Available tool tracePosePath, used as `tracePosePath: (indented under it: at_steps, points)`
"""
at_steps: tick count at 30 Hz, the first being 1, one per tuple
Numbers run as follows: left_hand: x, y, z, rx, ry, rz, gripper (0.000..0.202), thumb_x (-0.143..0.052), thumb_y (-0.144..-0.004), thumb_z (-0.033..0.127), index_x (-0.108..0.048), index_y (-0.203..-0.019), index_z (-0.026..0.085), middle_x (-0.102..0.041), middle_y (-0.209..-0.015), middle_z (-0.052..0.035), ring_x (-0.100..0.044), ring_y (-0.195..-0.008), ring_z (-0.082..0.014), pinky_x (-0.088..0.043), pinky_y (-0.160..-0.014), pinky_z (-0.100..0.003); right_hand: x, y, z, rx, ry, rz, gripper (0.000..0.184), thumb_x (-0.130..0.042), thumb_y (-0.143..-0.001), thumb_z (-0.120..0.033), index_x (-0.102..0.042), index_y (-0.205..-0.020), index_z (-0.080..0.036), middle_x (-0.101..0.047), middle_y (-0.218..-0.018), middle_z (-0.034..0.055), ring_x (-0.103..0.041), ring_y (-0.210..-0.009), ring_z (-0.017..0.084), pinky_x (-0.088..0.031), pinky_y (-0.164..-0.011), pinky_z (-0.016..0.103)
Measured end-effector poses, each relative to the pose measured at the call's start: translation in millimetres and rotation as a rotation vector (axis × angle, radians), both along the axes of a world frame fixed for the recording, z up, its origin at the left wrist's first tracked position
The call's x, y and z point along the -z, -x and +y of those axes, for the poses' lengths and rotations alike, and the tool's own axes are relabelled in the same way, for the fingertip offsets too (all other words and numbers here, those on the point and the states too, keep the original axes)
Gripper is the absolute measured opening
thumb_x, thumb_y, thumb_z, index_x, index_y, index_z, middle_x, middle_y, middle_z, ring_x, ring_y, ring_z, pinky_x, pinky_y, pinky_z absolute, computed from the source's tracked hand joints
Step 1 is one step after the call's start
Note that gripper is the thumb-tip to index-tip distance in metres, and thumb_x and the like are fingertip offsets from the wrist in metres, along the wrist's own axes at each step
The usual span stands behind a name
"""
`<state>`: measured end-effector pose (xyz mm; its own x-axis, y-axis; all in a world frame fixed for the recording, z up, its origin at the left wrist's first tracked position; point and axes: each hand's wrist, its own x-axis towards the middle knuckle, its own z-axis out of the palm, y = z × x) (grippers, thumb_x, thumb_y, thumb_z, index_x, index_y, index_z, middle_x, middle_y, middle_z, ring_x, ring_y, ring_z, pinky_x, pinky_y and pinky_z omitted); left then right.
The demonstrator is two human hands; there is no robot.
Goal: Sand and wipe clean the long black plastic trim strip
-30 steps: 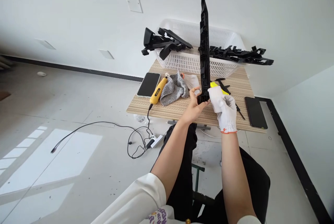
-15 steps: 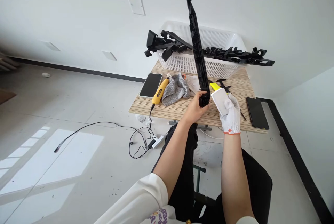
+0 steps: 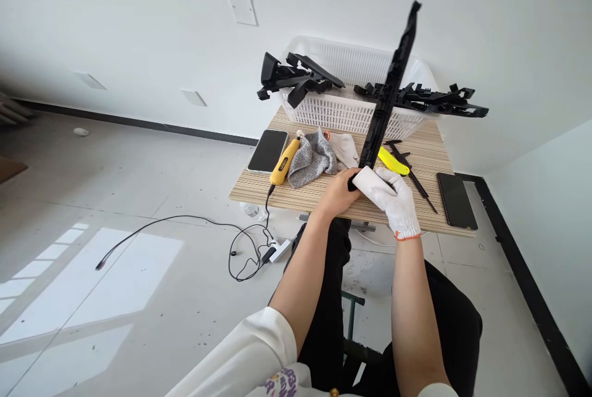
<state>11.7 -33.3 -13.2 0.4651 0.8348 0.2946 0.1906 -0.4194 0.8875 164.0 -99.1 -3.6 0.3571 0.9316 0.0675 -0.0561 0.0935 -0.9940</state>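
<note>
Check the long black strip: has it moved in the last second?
Yes. The long black strip, gripped by the left hand with the right hand holding a white block, has tipped rightward, from the middle to the right side of the white basket.

No text or label can be read.

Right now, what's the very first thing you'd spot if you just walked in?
A long black plastic strip sticks up in the middle, leaning to the right. The bare left hand grips its bottom end, and the gloved right hand presses a white block against it. Behind, at the back of the wooden table, a white basket holds more black parts, and a yellow tool lies on the left.
</note>
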Motion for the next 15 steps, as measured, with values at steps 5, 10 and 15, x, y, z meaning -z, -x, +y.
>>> tracePosePath:
  at_steps: [5, 10, 15]
  points:
    - [2.0, -1.2, 3.1, -0.079, 0.019, -0.039, 0.037, -0.058, -0.077, 0.006, -0.062, -0.113, 0.015, -0.069, -0.117, -0.0097, -0.061, -0.114, -0.0248, -0.044, -0.101, -0.037, -1.9, 0.6, 1.2, -0.125, 0.009, -0.196, 0.075, -0.084, -0.063, -0.023, -0.057, -0.132, -0.027, -0.064, -0.129, 0.0034, -0.061, -0.116, 0.021, -0.051, -0.101, 0.037]
    - [-1.0, -4.8, 0.6, -0.121, 0.135, -0.094, 0.024, -0.064, -0.079, 0.015, -0.057, -0.102, 0.016, -0.069, -0.102, -0.0054, -0.063, -0.097, -0.021, -0.046, -0.09, -0.032, -6.5, -4.2, 2.1, -0.067, 0.145, 0.109, 0.065, -0.082, -0.054, -0.019, -0.05, -0.111, -0.026, -0.069, -0.089, -0.0013, -0.066, -0.065, 0.015, -0.048, -0.045, 0.02]
    - [-6.3, -1.5, 0.2, -0.069, 0.144, -0.103, 0.03, -0.069, -0.075, 0.014, -0.059, -0.103, 0.016, -0.069, -0.105, -0.0053, -0.063, -0.099, -0.0212, -0.046, -0.09, -0.031, -6.6, -12.4, 1.1, 0.045, 0.197, 0.236, 0.054, -0.08, -0.053, -0.022, -0.05, -0.098, -0.025, -0.058, -0.059, -0.0103, -0.038, -0.033, 0.004, -0.022, -0.028, 0.015]
